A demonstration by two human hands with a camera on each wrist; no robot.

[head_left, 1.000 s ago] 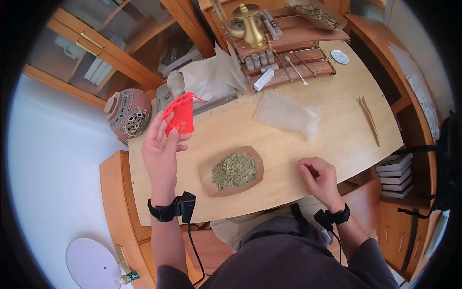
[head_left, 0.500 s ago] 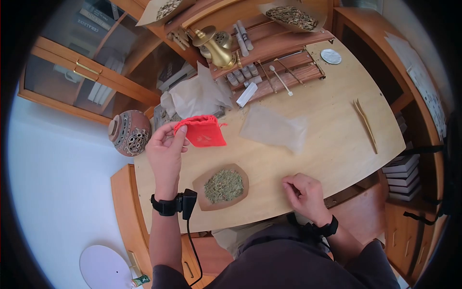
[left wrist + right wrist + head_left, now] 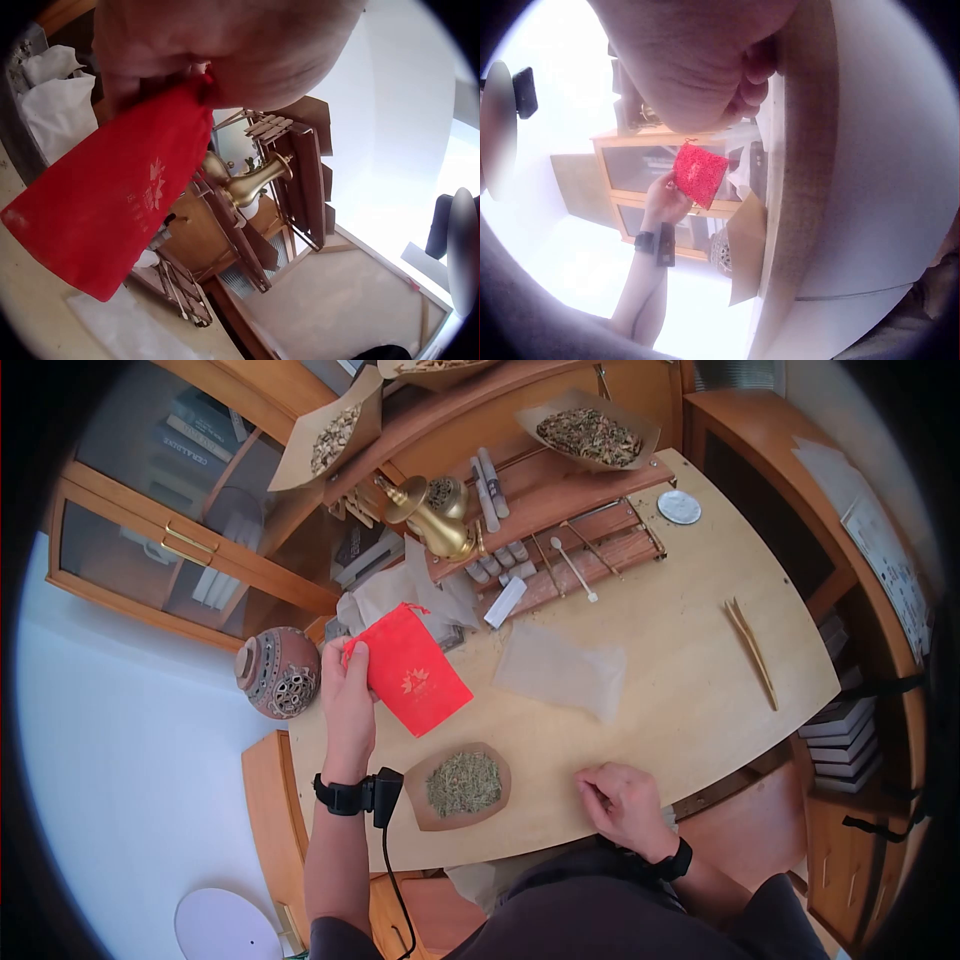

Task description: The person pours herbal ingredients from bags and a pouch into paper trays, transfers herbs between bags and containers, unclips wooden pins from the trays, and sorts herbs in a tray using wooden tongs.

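Note:
My left hand (image 3: 346, 700) pinches a red drawstring pouch (image 3: 420, 672) by its gathered top corner, thumb on the near side. The pouch hangs flat and tilted above the table, its gold print facing me. In the left wrist view, the pouch (image 3: 112, 202) droops from the fingers, some of which it hides. Below it on the table is a brown paper tray (image 3: 416, 792) filled with dried green herbs (image 3: 464, 784). My right hand (image 3: 628, 802) rests at the table's near edge, fingers loosely curled around nothing.
A translucent sheet (image 3: 560, 668) lies mid-table, with wooden tweezers (image 3: 755, 655) to its right. At the back stand a wooden rack (image 3: 560, 472) with small tools, a brass pot (image 3: 442, 528) and a paper tray of dried pieces (image 3: 590, 435). A patterned clay jar (image 3: 280, 670) stands left.
The pouch has turned from upright in my left fingers to hanging down to the right, its printed face spread out. The head view has shifted; my right hand keeps its loose curl.

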